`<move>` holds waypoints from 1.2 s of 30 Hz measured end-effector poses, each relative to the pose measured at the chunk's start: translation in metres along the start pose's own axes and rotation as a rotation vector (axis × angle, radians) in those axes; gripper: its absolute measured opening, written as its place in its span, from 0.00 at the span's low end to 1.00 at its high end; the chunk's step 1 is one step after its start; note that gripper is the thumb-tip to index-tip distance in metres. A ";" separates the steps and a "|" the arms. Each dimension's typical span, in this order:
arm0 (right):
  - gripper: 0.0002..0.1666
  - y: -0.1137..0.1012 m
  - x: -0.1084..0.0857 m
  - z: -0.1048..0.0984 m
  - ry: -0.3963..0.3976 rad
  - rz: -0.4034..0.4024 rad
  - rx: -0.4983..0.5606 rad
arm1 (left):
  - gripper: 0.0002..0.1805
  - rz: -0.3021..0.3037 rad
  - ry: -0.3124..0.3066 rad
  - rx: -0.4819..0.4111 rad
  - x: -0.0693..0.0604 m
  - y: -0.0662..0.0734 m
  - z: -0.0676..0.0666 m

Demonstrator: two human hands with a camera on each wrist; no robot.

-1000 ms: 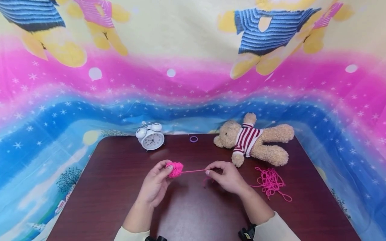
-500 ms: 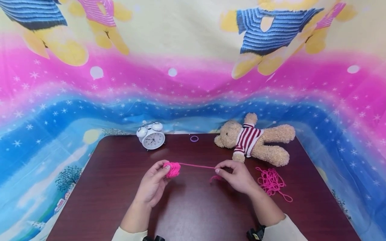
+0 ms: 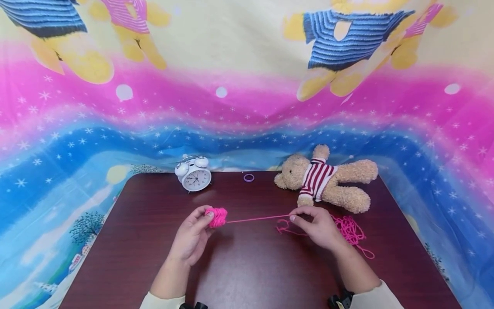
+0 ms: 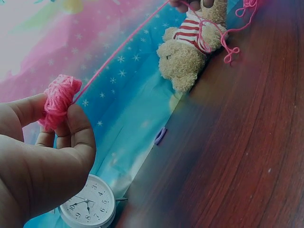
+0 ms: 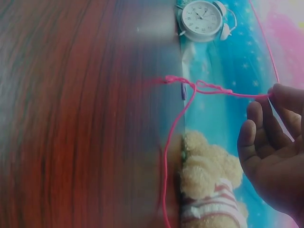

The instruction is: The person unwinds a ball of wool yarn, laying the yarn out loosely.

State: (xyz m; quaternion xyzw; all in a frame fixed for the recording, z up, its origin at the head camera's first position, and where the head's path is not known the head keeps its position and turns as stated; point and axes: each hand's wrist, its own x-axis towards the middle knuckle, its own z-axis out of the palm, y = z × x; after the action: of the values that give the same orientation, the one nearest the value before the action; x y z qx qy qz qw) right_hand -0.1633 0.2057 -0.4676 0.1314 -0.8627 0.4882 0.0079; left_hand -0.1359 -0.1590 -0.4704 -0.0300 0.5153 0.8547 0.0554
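A small wound bundle of pink yarn (image 3: 218, 217) is pinched between the thumb and fingers of my left hand (image 3: 193, 236); its wraps show closely in the left wrist view. From the bundle a straight strand (image 3: 256, 219) runs across to my right hand (image 3: 318, 225), which pinches it between thumb and fingertips. Below the right fingers, slack yarn (image 5: 166, 156) hangs with a few twisted loops and leads off towards a loose tangle of yarn (image 3: 350, 229) on the table. The right hand and forearm partly cover that tangle.
At the back of the dark wooden table (image 3: 154, 231) stand a white alarm clock (image 3: 196, 178) and a purple ring (image 3: 248, 177). A teddy bear (image 3: 320, 178) in a striped shirt lies behind the right hand. A printed cloth (image 3: 247, 107) surrounds the table's back and sides.
My right hand has moved to the right, drawing out a longer strand between the hands. The left hand with the bundle has shifted slightly left.
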 end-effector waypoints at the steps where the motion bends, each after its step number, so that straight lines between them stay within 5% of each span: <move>1: 0.06 0.000 -0.001 -0.002 0.004 0.003 -0.002 | 0.07 0.000 0.000 0.001 0.000 0.000 -0.001; 36: 0.18 0.032 -0.031 -0.071 0.083 0.204 -0.144 | 0.10 -0.017 0.078 0.028 -0.002 0.007 -0.024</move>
State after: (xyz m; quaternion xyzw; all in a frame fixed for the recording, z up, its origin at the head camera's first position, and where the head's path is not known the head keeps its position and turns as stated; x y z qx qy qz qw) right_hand -0.1488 0.2884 -0.4613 0.0219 -0.9033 0.4285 0.0032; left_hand -0.1351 -0.1831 -0.4753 -0.0670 0.5286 0.8451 0.0429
